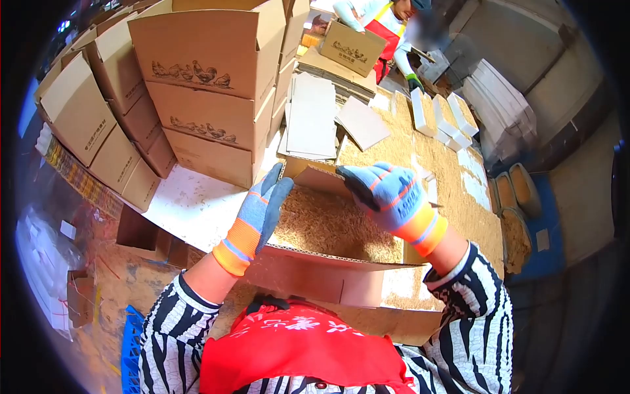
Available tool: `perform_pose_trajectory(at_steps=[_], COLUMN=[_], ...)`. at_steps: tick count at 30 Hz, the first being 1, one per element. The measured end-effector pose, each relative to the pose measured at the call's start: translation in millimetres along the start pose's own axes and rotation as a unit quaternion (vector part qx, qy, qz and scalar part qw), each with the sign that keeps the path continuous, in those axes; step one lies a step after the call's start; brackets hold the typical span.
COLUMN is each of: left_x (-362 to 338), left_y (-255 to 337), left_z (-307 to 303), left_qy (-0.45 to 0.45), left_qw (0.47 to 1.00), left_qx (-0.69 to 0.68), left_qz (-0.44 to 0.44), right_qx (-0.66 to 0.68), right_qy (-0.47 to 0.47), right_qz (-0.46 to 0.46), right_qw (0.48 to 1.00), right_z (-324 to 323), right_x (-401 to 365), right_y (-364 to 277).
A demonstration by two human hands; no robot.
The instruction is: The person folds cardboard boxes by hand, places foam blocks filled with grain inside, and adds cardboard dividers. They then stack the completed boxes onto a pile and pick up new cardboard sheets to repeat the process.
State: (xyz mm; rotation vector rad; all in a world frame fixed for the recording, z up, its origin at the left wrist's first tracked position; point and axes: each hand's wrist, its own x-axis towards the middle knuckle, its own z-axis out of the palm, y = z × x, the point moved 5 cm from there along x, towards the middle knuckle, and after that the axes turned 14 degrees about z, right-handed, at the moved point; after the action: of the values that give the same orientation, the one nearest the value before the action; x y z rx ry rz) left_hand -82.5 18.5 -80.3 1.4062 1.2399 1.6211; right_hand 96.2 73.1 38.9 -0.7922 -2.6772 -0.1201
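Note:
An open cardboard box (315, 279) stands in front of me, with loose shredded bedding (321, 220) inside. My left hand (252, 213), in a blue and orange glove, lies along the box's left side, fingers stretched out near its far left corner. On the far right edge, my right hand (394, 197) has its gloved fingers bent together over the cardboard; its thumb is hidden. Beyond the box lie pale flat sheets (312, 115) and another tilted sheet (363, 123).
Stacked printed cartons (203, 85) rise at the left. Shredded bedding covers the table (459, 223) at right, with white trays (446, 117) farther back. A co-worker (387, 33) stands across the table beside a printed box (352, 49).

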Motion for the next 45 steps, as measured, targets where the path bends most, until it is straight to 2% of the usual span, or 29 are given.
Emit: perform_pose_trajectory(at_steps=[3,6,7,9,11,12,14,15,16,17,18,19,20,21,22,23,25,27,29,31,34,35,36,38,40,41,42,44,45], left_x=[-0.6,-0.9,-2.8,-3.4,-5.4,-9.6,-5.8,-6.9,-13.3,-23.9,-24.7,-23.0,-17.1,-14.0,-12.6,-10.7,-12.3,-9.2,-13.5,-15.6,-20.9,-21.8,-29.5,-63.3,-81.4,-75.8,-71.0,-42.9,-21.2], left_y=[-5.3,-6.9,-3.8,-2.5,-6.7,-8.1,21.7,20.7,3.4,-23.3,-41.7,-47.5,-43.7,-38.3,-37.6,-37.1,-34.6,-32.3,-37.1,-33.0,-23.9,-21.5,-44.6,-116.8,-111.2,-79.4,-76.4,-11.5,17.9], left_z=[-0.9,-0.8,-0.8,-4.0,-5.8,-4.4,0.5,-1.3,-4.9,-4.9,-2.1,0.1,1.2,2.7,3.9,5.6,9.4,8.5,6.0,5.9,2.5,7.4,-0.7,-14.1,0.2,14.0,13.4,26.7,25.7], left_qy=[-0.004,0.047,0.064,0.064,0.058,0.033,-0.041,-0.053,-0.074,-0.092,-0.132,-0.115,-0.133,-0.153,-0.154,-0.153,-0.168,-0.181,-0.171,-0.159,-0.058,-0.027,0.022,0.085,0.019,-0.056,-0.056,-0.098,-0.092], left_qw=[0.999,0.996,0.993,0.994,0.991,0.966,0.94,0.906,0.964,0.99,0.978,0.989,0.987,0.984,0.984,0.984,0.98,0.977,0.975,0.976,0.99,0.958,0.957,0.951,0.995,0.981,0.991,0.93,0.908], left_qx=[-0.034,-0.068,-0.088,-0.084,-0.123,-0.255,-0.331,-0.399,-0.229,-0.056,0.162,0.091,0.087,0.082,0.08,0.08,0.083,0.096,0.121,0.117,-0.064,-0.254,-0.208,-0.164,0.005,0.182,0.116,0.205,0.241], left_qz=[0.009,-0.018,-0.036,-0.024,-0.021,-0.031,-0.067,-0.131,-0.116,-0.096,0.005,-0.013,-0.022,-0.034,-0.042,-0.048,-0.06,-0.059,-0.07,-0.09,-0.108,-0.132,-0.203,-0.247,-0.1,0.026,0.032,0.288,0.331], right_qx=[0.034,0.066,0.139,0.185,0.28,0.32,0.377,0.398,0.424,0.448,0.469,0.454,0.528,0.472,0.522,0.571,0.621,0.605,0.324,0.381,0.511,0.547,0.581,0.616,0.628,0.649,0.669,0.734,0.694], right_qy=[0.008,-0.021,-0.054,-0.212,-0.258,-0.294,-0.28,-0.282,-0.282,-0.285,-0.288,-0.246,-0.136,-0.071,0.048,0.142,0.075,-0.146,-0.025,-0.019,0.005,-0.004,-0.014,-0.014,-0.016,-0.01,-0.003,-0.001,0.006], right_qz=[-0.004,0.003,-0.005,0.006,-0.027,0.018,0.05,0.058,0.068,0.078,0.087,0.129,0.168,0.226,0.387,0.423,0.513,0.52,0.523,0.536,0.5,0.485,0.471,0.448,0.438,0.437,0.435,0.413,0.388], right_qw=[0.999,0.998,0.989,0.96,0.924,0.9,0.881,0.871,0.858,0.844,0.83,0.847,0.821,0.849,0.759,0.689,0.588,0.585,0.788,0.754,0.699,0.682,0.664,0.648,0.643,0.623,0.603,0.539,0.607], right_z=[11.4,12.9,17.3,21.6,57.2,67.0,59.3,55.9,51.3,44.9,34.5,9.5,-3.7,-20.4,-23.4,-20.6,25.4,91.4,110.2,121.2,113.7,110.0,105.9,105.2,109.2,110.5,112.2,88.6,86.8], right_x=[1.2,-2.4,-9.1,-27.3,-52.4,-61.2,-68.3,-71.3,-74.9,-79.9,-84.7,-86.7,-99.6,-118.3,-145.5,-157.2,-187.6,-193.9,-183.8,-193.8,-186.9,-185.7,-184.9,-188.9,-199.4,-203.1,-206.5,-190.9,-180.8], right_y=[5.9,-8.0,-12.3,-28.5,-15.5,-3.6,2.4,2.6,4.3,7.5,10.9,19.6,42.1,70.6,100.7,120.4,143.3,123.5,99.5,105.1,113.3,119.2,124.9,132.1,138.7,140.8,143.1,140.2,154.8])
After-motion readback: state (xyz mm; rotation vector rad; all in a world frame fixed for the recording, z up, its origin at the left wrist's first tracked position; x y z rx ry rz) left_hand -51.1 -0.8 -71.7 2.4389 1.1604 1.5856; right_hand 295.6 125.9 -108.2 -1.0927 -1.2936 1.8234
